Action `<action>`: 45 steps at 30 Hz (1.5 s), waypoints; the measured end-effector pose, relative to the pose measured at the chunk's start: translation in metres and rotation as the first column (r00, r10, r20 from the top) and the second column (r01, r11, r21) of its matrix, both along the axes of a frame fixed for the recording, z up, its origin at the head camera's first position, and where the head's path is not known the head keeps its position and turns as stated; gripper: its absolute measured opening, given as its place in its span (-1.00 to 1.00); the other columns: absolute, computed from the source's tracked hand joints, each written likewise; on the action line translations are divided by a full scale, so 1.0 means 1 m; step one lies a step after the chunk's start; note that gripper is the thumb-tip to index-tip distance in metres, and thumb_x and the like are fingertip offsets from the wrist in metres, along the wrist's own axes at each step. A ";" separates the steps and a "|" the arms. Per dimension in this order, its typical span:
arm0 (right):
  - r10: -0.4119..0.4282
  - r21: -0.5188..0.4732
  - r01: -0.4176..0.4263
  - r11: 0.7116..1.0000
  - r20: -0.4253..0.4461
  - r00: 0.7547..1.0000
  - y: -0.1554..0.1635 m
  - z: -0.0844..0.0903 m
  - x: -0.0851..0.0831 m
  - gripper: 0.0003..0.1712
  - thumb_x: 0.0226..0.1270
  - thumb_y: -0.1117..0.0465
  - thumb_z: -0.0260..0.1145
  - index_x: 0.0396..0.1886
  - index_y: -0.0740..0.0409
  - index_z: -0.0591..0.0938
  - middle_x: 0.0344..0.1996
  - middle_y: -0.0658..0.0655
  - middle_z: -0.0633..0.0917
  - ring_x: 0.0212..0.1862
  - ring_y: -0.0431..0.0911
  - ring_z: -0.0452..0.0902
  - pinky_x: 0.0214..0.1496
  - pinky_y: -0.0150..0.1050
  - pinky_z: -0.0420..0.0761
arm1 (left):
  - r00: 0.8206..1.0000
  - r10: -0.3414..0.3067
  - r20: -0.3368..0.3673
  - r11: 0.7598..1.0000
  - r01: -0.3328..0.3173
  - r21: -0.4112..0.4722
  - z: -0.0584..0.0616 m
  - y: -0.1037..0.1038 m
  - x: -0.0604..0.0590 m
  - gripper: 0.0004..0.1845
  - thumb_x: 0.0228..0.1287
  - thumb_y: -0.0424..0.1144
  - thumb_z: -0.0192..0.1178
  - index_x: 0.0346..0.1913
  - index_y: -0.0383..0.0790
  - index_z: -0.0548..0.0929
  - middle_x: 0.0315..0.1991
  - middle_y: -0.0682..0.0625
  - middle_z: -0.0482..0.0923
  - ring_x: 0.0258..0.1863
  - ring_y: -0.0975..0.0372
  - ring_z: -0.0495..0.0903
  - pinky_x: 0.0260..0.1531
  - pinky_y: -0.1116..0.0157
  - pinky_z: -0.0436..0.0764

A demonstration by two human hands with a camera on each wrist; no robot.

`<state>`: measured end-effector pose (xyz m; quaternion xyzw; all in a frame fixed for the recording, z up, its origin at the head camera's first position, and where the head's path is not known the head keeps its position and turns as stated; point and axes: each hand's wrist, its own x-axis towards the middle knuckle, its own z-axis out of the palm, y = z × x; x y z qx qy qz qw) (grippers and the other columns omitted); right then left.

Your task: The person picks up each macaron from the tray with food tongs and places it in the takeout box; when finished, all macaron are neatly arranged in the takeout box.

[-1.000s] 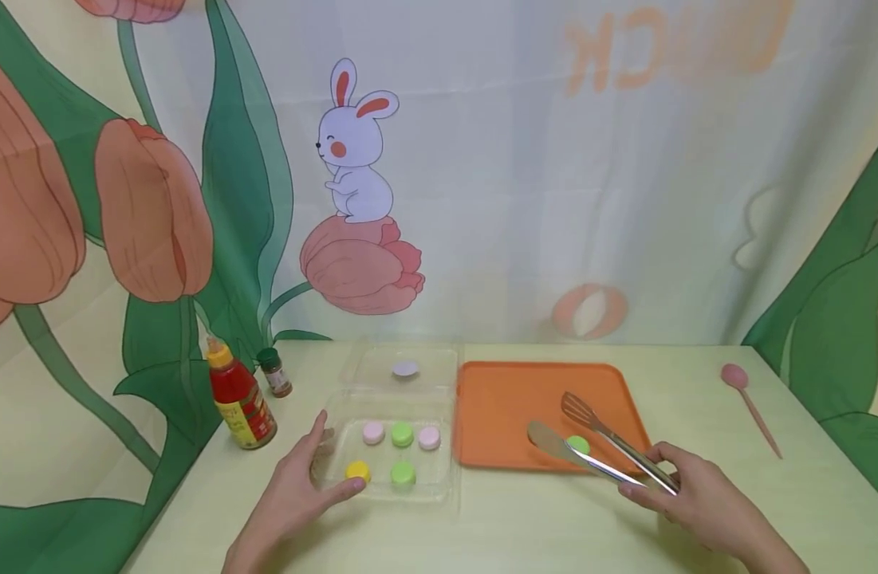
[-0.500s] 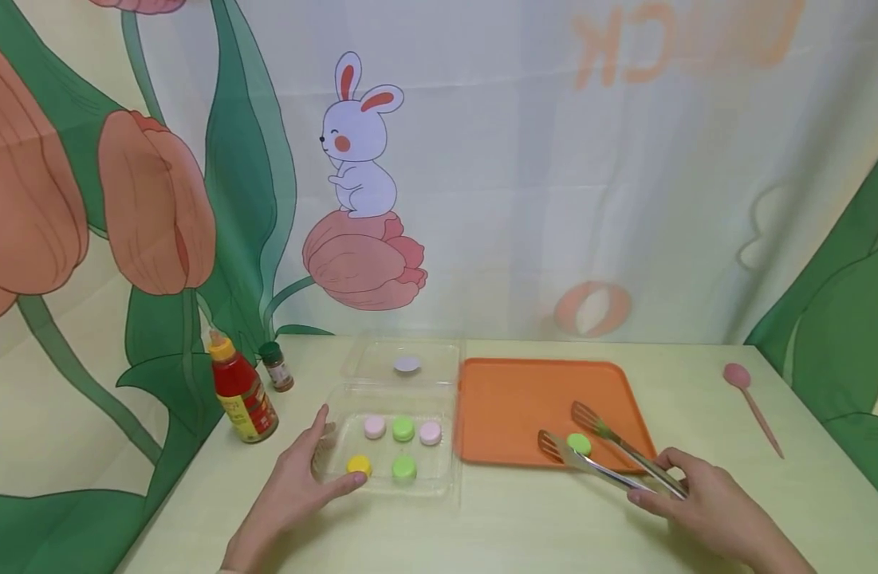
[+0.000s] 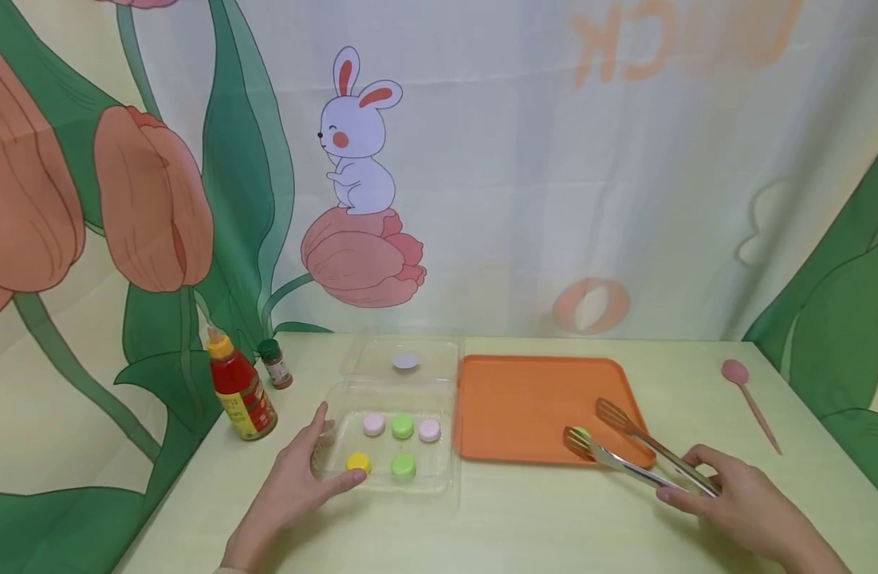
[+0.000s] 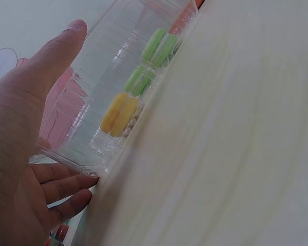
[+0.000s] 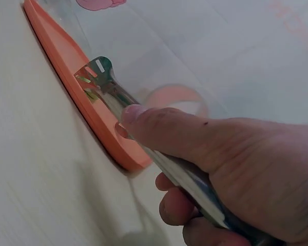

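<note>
My right hand [image 3: 747, 502] grips metal tongs [image 3: 647, 466] near their rear end, thumb along one arm. Their slotted tips are spread apart over the orange tray [image 3: 510, 406]. A green macaron [image 3: 582, 433] on that tray is partly hidden behind the nearer tip. Beside a clear plastic box [image 3: 439, 478] with its lid folded back, my left hand [image 3: 295, 478] has its fingers extended at the left side, thumb along the front. The left wrist view shows fingertips [image 4: 90, 182] at the box's corner. Inside lie pink macarons [image 3: 373, 425], green macarons [image 3: 403, 465] and a yellow macaron [image 3: 358, 462].
At the left edge stand a red sauce bottle [image 3: 241, 391] with a yellow cap and a small green-capped jar [image 3: 275, 364]. A pink spoon [image 3: 750, 402] lies on the table at the right. A printed curtain [image 3: 496, 175] hangs behind the table.
My right hand and the tongs have moved to the right. The nearer tip now covers part of the green macaron on the tray. My left hand has stayed by the box.
</note>
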<state>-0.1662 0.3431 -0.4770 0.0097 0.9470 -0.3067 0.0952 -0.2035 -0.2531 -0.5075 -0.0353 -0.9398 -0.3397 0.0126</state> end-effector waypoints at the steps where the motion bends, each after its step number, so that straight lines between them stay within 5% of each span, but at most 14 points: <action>1: -0.002 0.003 0.002 1.000 -0.003 1.000 0.002 -0.001 0.000 -0.27 0.21 -0.37 0.46 0.06 0.08 0.52 -0.61 -0.01 0.44 -0.52 -0.12 0.34 -0.54 -0.31 0.26 | 1.000 -0.001 -0.001 1.000 0.001 -0.001 0.000 0.000 0.000 0.39 -0.01 0.48 0.43 0.71 0.05 -0.17 0.57 -0.12 0.27 0.57 -0.14 0.18 0.47 -0.27 0.24; 17: 0.090 -0.096 -0.092 0.991 -0.023 0.996 0.003 -0.008 0.002 -0.53 0.38 -0.21 0.41 -0.07 0.03 0.52 -0.71 -0.03 0.47 -0.65 -0.17 0.32 -0.60 -0.33 0.29 | 1.000 0.007 0.015 1.000 -0.007 0.001 0.000 0.001 -0.002 0.39 -0.02 0.49 0.42 0.71 0.07 -0.17 0.59 -0.12 0.23 0.58 -0.15 0.15 0.46 -0.30 0.23; 27: 0.196 -0.064 -0.203 0.977 -0.103 0.975 0.001 -0.009 0.002 -0.66 0.50 -0.18 0.29 -0.23 -0.02 0.59 -0.64 -0.10 0.44 -0.59 -0.26 0.32 -0.57 -0.37 0.32 | 1.000 -0.003 -0.002 1.000 0.003 0.009 0.000 0.000 -0.001 0.38 -0.01 0.47 0.43 0.71 0.06 -0.16 0.58 -0.12 0.26 0.58 -0.14 0.16 0.46 -0.29 0.24; 35: 0.161 -0.044 -0.165 0.985 -0.085 0.983 -0.003 -0.004 0.000 -0.63 0.48 -0.21 0.30 -0.22 -0.01 0.60 -0.57 -0.06 0.42 -0.51 -0.23 0.32 -0.53 -0.38 0.30 | 1.000 -0.004 -0.009 1.000 0.004 0.013 0.000 0.001 -0.001 0.39 -0.01 0.47 0.44 0.71 0.05 -0.16 0.58 -0.12 0.26 0.58 -0.14 0.16 0.46 -0.28 0.23; 45: 0.225 -0.103 -0.254 0.962 -0.236 0.945 -0.019 0.005 0.004 -0.71 0.52 -0.16 0.29 -0.31 -0.10 0.59 -0.64 -0.18 0.30 -0.56 -0.32 0.25 -0.58 -0.38 0.26 | 1.000 0.002 -0.006 1.000 -0.002 0.013 -0.002 0.000 -0.001 0.40 -0.04 0.49 0.44 0.71 0.03 -0.14 0.57 -0.12 0.28 0.57 -0.14 0.18 0.46 -0.28 0.23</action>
